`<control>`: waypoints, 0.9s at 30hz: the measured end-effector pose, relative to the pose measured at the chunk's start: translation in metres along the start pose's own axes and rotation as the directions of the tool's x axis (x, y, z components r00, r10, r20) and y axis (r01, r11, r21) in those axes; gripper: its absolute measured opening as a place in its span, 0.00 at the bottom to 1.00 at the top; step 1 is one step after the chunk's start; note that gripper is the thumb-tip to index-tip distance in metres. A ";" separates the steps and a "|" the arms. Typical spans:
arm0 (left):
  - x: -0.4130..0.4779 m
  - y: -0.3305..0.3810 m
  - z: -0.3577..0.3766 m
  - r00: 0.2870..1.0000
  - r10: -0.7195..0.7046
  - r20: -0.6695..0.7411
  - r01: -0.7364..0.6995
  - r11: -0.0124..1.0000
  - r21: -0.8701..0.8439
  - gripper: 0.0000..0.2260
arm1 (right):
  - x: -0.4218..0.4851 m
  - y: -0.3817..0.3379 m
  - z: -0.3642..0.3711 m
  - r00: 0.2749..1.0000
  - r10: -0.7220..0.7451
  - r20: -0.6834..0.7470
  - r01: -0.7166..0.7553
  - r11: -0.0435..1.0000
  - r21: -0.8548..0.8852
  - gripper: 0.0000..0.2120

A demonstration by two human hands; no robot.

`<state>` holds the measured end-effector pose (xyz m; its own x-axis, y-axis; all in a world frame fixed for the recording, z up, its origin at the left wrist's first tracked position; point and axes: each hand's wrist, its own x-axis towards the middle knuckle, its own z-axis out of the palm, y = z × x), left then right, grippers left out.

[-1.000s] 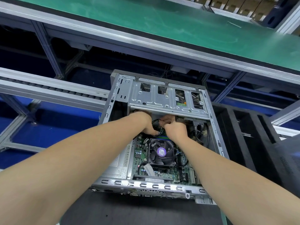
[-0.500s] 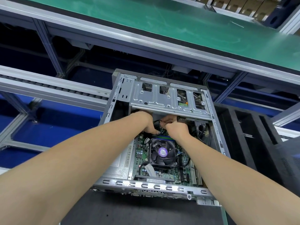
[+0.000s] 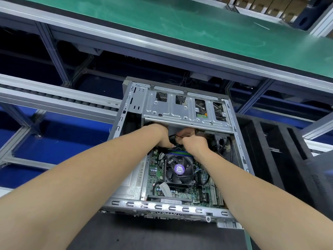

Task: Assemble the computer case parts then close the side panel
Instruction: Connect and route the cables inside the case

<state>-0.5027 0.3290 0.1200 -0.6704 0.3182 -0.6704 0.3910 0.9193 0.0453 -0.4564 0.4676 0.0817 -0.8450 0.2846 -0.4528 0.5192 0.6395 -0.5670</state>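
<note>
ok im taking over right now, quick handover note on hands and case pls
Left hand: grips the black cables just below the drive cage.
Right hand: pinches the same cables, beside the left.
Computer case: lies open on the dark mat, fan and board exposed.
Done: board, fan and drive cage are in.
Left: settle the cables, then close the side panel, not on the case now.

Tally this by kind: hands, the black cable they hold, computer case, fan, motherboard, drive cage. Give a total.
Hands: 2, left hand and right hand
Black cable: 1
Computer case: 1
Fan: 1
Motherboard: 1
Drive cage: 1
Total: 7
</note>
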 end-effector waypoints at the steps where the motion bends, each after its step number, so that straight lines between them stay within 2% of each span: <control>1: 0.000 0.000 0.000 1.000 0.001 -0.004 -0.001 1.000 0.000 0.32 | 0.000 0.000 0.000 1.000 0.021 0.000 -0.021 1.000 0.015 0.15; 2: 0.000 0.000 0.000 1.000 0.003 -0.010 -0.003 1.000 -0.002 0.32 | 0.001 0.000 0.000 1.000 0.028 0.000 -0.028 0.999 -0.018 0.18; 3: 0.001 0.000 0.000 1.000 0.006 -0.011 -0.006 1.000 -0.006 0.32 | 0.002 0.000 0.001 1.000 0.022 -0.005 -0.023 0.996 -0.089 0.18; 5: 0.000 0.000 0.000 1.000 0.013 -0.008 -0.013 1.000 -0.021 0.31 | 0.002 0.000 0.002 0.999 0.010 -0.036 -0.017 0.981 -0.193 0.11; 9: -0.006 0.000 0.000 1.000 0.021 -0.011 -0.021 0.999 -0.048 0.28 | 0.004 -0.002 0.001 0.999 0.006 -0.034 -0.011 0.986 -0.164 0.06; 11: -0.008 -0.002 -0.004 0.999 0.039 -0.016 -0.041 0.990 -0.133 0.18 | 0.005 -0.005 0.002 1.000 0.011 -0.019 -0.014 0.979 -0.206 0.09; 13: -0.012 -0.005 -0.007 0.997 0.076 -0.029 -0.082 0.948 -0.307 0.06 | 0.005 -0.009 0.006 0.999 -0.008 -0.031 -0.001 0.966 -0.258 0.16; 14: -0.015 -0.006 -0.007 0.994 0.099 -0.038 -0.106 0.912 -0.396 0.03 | 0.004 -0.010 0.008 0.999 -0.008 -0.045 -0.005 0.960 -0.281 0.17; 16: -0.018 -0.006 -0.008 0.989 0.117 -0.087 -0.145 0.865 -0.481 0.09 | 0.004 -0.006 0.010 0.996 -0.055 -0.076 0.029 0.950 -0.309 0.17; 18: -0.016 -0.006 -0.008 0.990 0.104 -0.099 -0.138 0.877 -0.459 0.12 | 0.004 -0.002 0.010 0.994 -0.097 -0.049 0.076 0.943 -0.324 0.17; 21: -0.014 -0.003 -0.009 0.996 0.091 -0.024 -0.093 0.898 -0.430 0.12 | 0.002 0.010 0.007 0.984 -0.175 -0.036 0.152 0.925 -0.349 0.10; 23: -0.014 -0.001 -0.010 0.993 0.107 0.048 -0.079 0.912 -0.401 0.12 | 0.002 0.013 0.007 0.988 -0.111 -0.110 0.073 0.950 -0.305 0.05; 24: -0.015 0.000 -0.009 0.990 0.108 0.087 -0.068 0.923 -0.380 0.11 | -0.002 0.010 0.006 0.988 -0.065 -0.142 0.029 0.970 -0.240 0.08; 25: -0.015 0.001 -0.009 0.988 0.096 0.117 -0.049 0.934 -0.353 0.11 | -0.002 0.010 0.008 0.973 -0.127 -0.194 0.072 0.961 -0.267 0.13; 27: -0.014 0.003 -0.007 0.989 0.072 0.130 -0.024 0.941 -0.337 0.12 | -0.007 0.013 0.004 0.955 -0.201 -0.219 0.122 0.937 -0.328 0.16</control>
<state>-0.4965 0.3292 0.1346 -0.5530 0.3504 -0.7559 0.1717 0.9357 0.3081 -0.4436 0.4705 0.0746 -0.9393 0.2995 -0.1674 0.3411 0.8679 -0.3611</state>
